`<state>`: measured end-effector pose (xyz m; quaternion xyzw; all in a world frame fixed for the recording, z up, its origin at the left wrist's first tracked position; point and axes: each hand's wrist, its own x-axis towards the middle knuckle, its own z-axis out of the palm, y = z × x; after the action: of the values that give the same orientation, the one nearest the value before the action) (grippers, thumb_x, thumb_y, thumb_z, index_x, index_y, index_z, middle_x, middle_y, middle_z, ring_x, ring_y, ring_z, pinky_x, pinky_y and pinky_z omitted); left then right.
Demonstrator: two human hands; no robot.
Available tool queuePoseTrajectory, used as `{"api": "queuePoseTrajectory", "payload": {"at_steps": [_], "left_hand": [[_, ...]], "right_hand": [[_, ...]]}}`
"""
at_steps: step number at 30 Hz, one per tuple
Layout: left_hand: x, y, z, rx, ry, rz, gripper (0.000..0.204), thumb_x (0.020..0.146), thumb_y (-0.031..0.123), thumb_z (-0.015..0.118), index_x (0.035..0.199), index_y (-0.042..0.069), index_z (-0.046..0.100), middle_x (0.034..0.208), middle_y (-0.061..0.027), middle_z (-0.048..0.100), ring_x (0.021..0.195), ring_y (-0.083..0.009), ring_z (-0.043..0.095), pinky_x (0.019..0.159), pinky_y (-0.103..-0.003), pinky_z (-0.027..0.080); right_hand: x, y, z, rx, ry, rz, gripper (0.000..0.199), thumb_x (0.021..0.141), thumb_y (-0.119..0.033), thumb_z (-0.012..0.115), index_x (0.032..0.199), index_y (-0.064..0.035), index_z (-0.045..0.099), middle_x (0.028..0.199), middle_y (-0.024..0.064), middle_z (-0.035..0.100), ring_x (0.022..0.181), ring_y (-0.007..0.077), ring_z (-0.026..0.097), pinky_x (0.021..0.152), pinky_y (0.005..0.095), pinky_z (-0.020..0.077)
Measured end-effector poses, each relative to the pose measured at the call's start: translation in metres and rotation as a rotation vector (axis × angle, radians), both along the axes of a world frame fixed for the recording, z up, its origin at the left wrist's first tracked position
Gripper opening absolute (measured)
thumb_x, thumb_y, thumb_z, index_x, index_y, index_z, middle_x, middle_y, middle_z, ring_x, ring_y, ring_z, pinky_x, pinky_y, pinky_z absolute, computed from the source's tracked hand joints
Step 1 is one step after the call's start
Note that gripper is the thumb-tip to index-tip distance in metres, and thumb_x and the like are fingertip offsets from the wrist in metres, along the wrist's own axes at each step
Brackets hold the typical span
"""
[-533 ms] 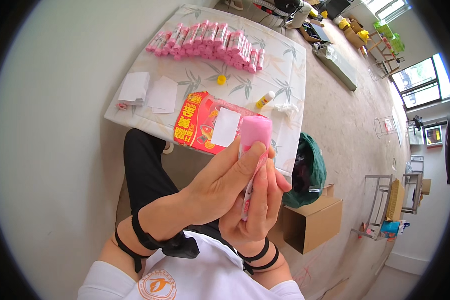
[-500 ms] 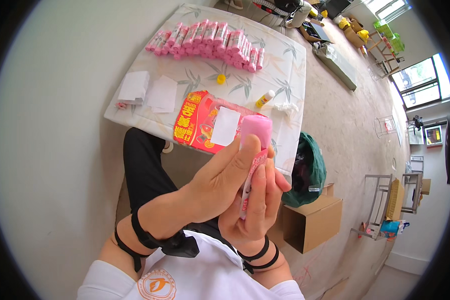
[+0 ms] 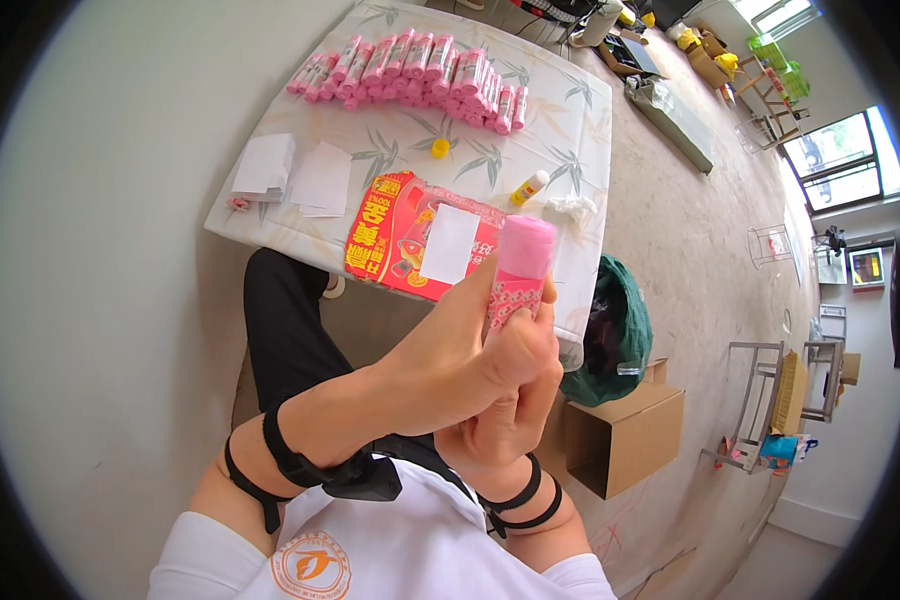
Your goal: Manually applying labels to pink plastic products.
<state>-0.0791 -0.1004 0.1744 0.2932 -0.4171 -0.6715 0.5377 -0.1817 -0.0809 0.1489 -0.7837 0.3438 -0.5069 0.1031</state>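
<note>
Both hands are closed round one pink plastic roll, held upright over the table's near right corner. A patterned pink-and-white paper label lies wrapped against its lower part. My left hand grips from the left, thumb across the front of the label. My right hand is wrapped round it from below and the right, its fingers partly hidden behind the left. Just beyond the hands, a blank white slip rests on a red printed cardboard sheet. A yellow-and-white glue stick lies close by, its yellow cap farther off.
Many labelled pink rolls are piled along the table's far side. White paper stacks lie at left, crumpled white tissue at right. Beside the table stand a green bag and an open cardboard box.
The label, partly loose along the roll before, now wraps round its lower part. My left thumb has moved down from the roll's top onto the label.
</note>
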Motion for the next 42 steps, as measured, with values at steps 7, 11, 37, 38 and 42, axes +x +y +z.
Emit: {"api": "queuePoseTrajectory", "payload": {"at_steps": [7, 11, 37, 38, 42], "left_hand": [[0.002, -0.004, 0.022, -0.008, -0.251, -0.033, 0.061, 0.076, 0.039, 0.071, 0.109, -0.003, 0.042, 0.089, -0.0061, 0.047, 0.083, -0.0136, 0.047, 0.074, -0.030, 0.042], [-0.001, -0.004, 0.030, 0.018, -0.223, 0.028, 0.022, 0.080, 0.019, 0.062, 0.091, 0.007, 0.047, 0.079, -0.0013, 0.052, 0.074, -0.0096, 0.054, 0.067, -0.026, 0.045], [-0.014, 0.001, 0.032, -0.116, -0.295, 0.073, 0.042, 0.093, 0.029, 0.054, 0.117, -0.002, 0.037, 0.087, -0.0084, 0.048, 0.078, -0.0145, 0.050, 0.070, -0.030, 0.043], [-0.009, 0.003, 0.032, -0.107, -0.259, -0.066, 0.055, 0.090, 0.026, 0.058, 0.128, -0.001, 0.027, 0.095, -0.0103, 0.046, 0.080, -0.0142, 0.051, 0.073, -0.028, 0.043], [-0.007, 0.008, 0.026, -0.081, 0.039, -0.146, 0.066, 0.093, 0.026, 0.052, 0.139, -0.001, 0.013, 0.115, -0.0130, 0.043, 0.084, -0.0128, 0.053, 0.080, -0.028, 0.044]], "right_hand": [[-0.010, 0.002, -0.014, 0.118, 0.111, 0.008, 0.047, 0.089, 0.002, 0.050, 0.132, 0.0140, 0.034, 0.131, 0.0305, 0.038, 0.106, 0.0374, 0.054, 0.089, 0.0418, 0.0441], [-0.007, 0.000, -0.017, 0.414, -0.395, 0.235, 0.049, 0.087, 0.002, 0.053, 0.131, 0.0152, 0.035, 0.131, 0.0334, 0.036, 0.107, 0.0412, 0.052, 0.087, 0.0423, 0.0451], [-0.020, 0.005, 0.019, 0.429, 0.078, 0.029, 0.060, 0.082, 0.005, 0.061, 0.134, 0.0124, 0.033, 0.129, 0.0311, 0.037, 0.111, 0.0348, 0.049, 0.090, 0.0325, 0.0437], [-0.023, 0.005, 0.020, 0.352, 0.090, 0.038, 0.059, 0.082, 0.004, 0.062, 0.133, 0.0133, 0.033, 0.126, 0.0300, 0.040, 0.108, 0.0353, 0.050, 0.088, 0.0334, 0.0447], [-0.031, 0.011, 0.025, 0.059, 0.136, 0.085, 0.059, 0.081, -0.003, 0.063, 0.129, 0.0171, 0.035, 0.115, 0.0252, 0.050, 0.094, 0.0373, 0.056, 0.077, 0.0368, 0.0490]]}}
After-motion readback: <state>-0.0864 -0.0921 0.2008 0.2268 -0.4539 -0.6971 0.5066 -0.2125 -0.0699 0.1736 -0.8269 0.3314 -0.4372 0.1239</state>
